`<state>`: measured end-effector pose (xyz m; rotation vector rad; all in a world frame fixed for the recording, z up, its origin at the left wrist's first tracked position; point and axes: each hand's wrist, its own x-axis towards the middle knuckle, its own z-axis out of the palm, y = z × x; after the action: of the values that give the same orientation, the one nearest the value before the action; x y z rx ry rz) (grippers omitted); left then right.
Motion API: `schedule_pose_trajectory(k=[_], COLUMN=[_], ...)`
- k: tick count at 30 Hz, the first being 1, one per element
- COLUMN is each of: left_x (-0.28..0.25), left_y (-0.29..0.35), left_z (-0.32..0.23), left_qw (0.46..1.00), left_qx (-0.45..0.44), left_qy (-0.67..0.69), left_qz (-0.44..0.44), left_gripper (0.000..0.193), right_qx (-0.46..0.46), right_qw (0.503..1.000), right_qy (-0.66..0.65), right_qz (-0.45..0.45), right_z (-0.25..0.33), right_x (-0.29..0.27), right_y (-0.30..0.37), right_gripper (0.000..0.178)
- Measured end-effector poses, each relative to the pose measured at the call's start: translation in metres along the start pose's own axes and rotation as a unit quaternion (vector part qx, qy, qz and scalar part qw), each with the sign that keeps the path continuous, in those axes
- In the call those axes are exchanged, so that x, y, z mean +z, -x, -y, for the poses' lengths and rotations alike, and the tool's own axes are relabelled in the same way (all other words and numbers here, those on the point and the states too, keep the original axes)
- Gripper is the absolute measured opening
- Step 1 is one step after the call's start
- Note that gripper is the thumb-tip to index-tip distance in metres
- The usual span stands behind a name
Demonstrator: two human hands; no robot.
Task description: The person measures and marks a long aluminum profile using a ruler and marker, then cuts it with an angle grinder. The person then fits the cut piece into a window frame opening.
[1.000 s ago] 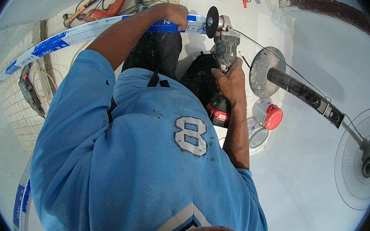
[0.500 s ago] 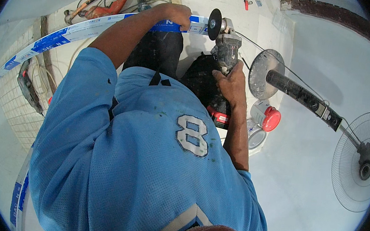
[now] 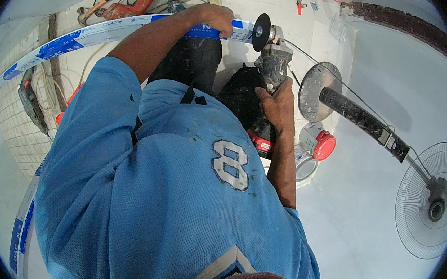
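Note:
My left hand (image 3: 218,20) is closed around a long blue-and-white film-covered strip (image 3: 61,49), near the strip's right end. The strip runs from there across to the far left. In my right hand (image 3: 280,106) is a cordless angle grinder (image 3: 274,60), gripped by its body, with a red-and-black battery (image 3: 262,142) at its near end. Its dark cutting disc (image 3: 261,32) stands on edge right at the strip's right end, beside my left hand. Whether the disc touches the strip, I cannot tell.
A red power drill (image 3: 131,6) and a hammer (image 3: 108,1) lie among cables beyond the strip. Another power tool (image 3: 33,101) is at the left. A standing fan (image 3: 425,199), its round base (image 3: 315,92), and a red-lidded container (image 3: 324,145) are at the right.
Both hands keep their holds, and the grinder's disc stays at the strip's end. The whole picture has shifted only slightly.

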<state>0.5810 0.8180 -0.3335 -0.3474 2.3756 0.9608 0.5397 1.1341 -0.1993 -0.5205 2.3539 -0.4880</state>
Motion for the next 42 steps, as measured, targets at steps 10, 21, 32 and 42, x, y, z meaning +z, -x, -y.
schedule_pose_trajectory(k=[10, 21, 32, 42], left_x=[-0.003, 0.003, 0.001, 0.009], left_y=[0.007, 0.008, 0.002, 0.001], left_z=[-0.005, -0.003, -0.002, 0.002], left_qw=[1.000, 0.999, 1.000, 0.999], left_qx=[0.007, -0.005, -0.023, 0.018], left_qy=[0.009, 0.032, 0.006, 0.028], left_qz=[-0.005, -0.026, 0.015, -0.021], left_gripper=[0.065, 0.064, 0.067, 0.054], right_qx=[-0.005, -0.002, 0.004, -0.006], right_qw=[1.000, 1.000, 1.000, 1.000], right_qy=[0.002, 0.000, -0.006, 0.001], right_qz=[-0.002, 0.001, 0.012, 0.008], right_z=[-0.008, -0.006, -0.005, -0.004], right_x=[0.005, 0.004, 0.002, 0.002], right_y=[-0.002, -0.004, -0.006, -0.008], right_gripper=[0.064, 0.065, 0.065, 0.063])
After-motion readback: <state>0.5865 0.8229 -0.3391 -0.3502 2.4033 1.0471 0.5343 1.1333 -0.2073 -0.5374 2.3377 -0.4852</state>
